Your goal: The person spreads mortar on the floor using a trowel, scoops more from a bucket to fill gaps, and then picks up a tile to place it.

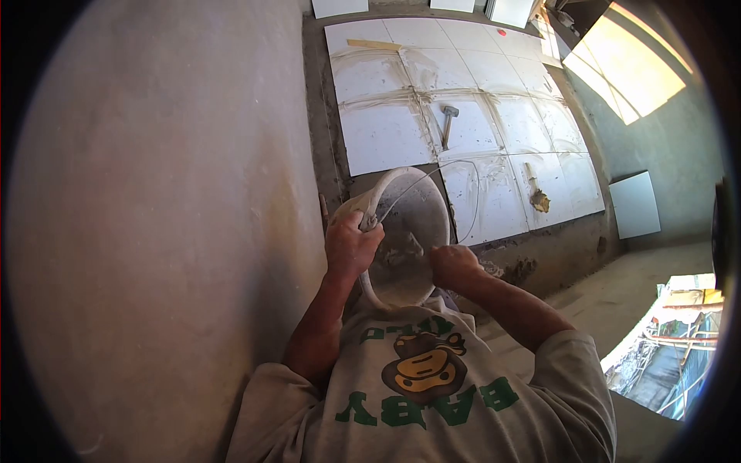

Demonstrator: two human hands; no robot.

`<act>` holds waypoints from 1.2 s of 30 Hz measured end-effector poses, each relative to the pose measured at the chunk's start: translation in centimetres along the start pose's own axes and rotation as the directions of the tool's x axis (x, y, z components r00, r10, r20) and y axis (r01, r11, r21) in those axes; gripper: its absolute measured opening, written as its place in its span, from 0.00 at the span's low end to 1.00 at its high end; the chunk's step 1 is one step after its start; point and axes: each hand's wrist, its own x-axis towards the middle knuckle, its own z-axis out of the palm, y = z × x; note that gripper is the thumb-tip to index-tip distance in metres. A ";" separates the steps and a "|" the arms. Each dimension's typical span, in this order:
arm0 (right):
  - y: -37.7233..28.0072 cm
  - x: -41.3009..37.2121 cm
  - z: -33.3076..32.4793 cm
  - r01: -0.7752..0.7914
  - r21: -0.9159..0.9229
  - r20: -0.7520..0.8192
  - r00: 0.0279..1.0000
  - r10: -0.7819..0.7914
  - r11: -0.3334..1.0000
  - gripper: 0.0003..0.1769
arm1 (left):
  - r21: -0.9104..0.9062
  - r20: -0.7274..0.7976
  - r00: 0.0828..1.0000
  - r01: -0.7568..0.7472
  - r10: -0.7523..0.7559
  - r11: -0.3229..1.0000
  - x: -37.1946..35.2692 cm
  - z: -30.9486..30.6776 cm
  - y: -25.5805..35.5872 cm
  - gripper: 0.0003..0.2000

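A pale, dirty bucket (401, 224) is tilted in front of my chest, its opening facing up toward me, with some greyish material at the bottom. My left hand (353, 244) is closed around its left rim, near where the wire handle joins. The thin wire handle (476, 185) arches out over the tiles on the right. At the bucket's right rim is my right hand (455, 267), its fingers curled; whether they grip the rim or something inside cannot be made out.
White floor tiles (463, 69) smeared with mortar lie ahead, bearing a hammer (448, 123) and a mortar-covered tool (539, 199). A plastered wall (170, 193) stands close on the left. One loose tile (635, 204) leans at the right wall, above an opening (664, 347).
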 end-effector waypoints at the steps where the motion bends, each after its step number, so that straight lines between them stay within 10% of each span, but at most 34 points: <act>1: 0.3 -0.2 0.1 -0.002 0.006 0.005 1.000 0.002 1.000 0.17 | 0.007 -0.005 1.000 -0.004 0.004 1.000 0.0 0.6 -0.2 0.15; 4: 1.4 -0.1 1.6 -0.009 0.144 0.181 0.983 -0.018 0.989 0.18 | 0.022 -0.015 1.000 0.010 -0.009 1.000 -0.4 1.7 0.0 0.15; 10: 3.9 -0.4 4.8 0.170 0.556 0.039 0.972 -0.230 0.814 0.25 | -0.009 -0.125 0.991 -0.050 0.048 0.999 -0.7 4.7 -0.1 0.15; 15: 4.5 0.3 3.9 -0.058 0.757 0.242 0.950 -0.198 0.651 0.23 | -0.071 -0.145 0.984 -0.117 0.106 0.991 -1.9 4.9 1.1 0.14; 27: 11.7 0.9 3.7 -0.116 0.369 0.165 0.985 0.058 0.922 0.22 | -0.311 -0.112 0.987 0.076 -0.115 0.947 -2.2 8.8 1.0 0.10; 36: 16.2 1.3 9.2 -0.123 0.555 0.128 0.990 0.062 0.823 0.20 | -0.181 -0.033 0.980 0.189 -0.198 0.965 -1.6 12.9 -1.3 0.12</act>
